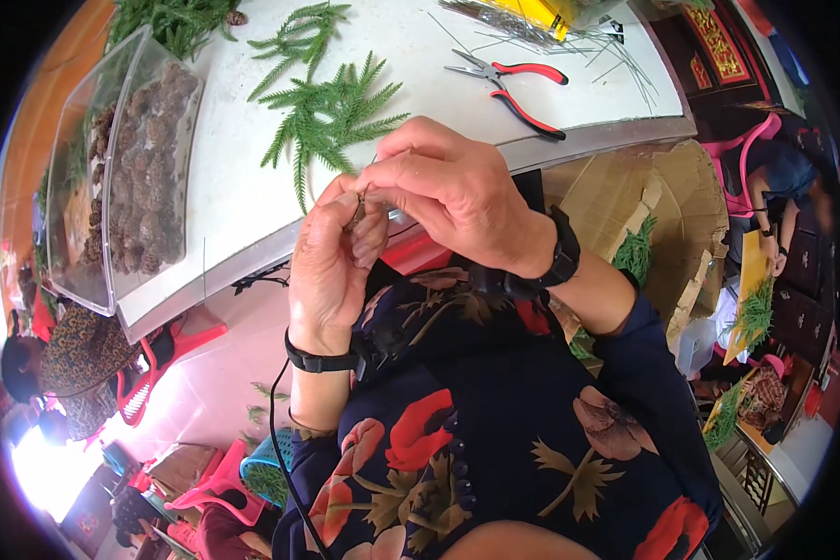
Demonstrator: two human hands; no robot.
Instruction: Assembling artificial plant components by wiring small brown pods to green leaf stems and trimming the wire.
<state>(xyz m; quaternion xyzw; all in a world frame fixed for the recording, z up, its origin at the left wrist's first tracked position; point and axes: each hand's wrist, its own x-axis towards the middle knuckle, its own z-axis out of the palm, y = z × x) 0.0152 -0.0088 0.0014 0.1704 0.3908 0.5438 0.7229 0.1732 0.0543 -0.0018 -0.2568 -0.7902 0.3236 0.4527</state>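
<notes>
Your left hand pinches a small brown piece (cone, perhaps) by the near edge of the bench; your right hand pinches above, hold unclear. Probably light, brittle: grasp its base.

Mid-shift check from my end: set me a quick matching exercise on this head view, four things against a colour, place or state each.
Things:
1. pliers
2. pile of pine cones
3. left hand
4. basket

Colour, place or state:
A. pinching a small brown piece
B. blue
C. spread open, with red-and-black handles
D. inside a clear box

Pairs: 1-C, 2-D, 3-A, 4-B
</notes>
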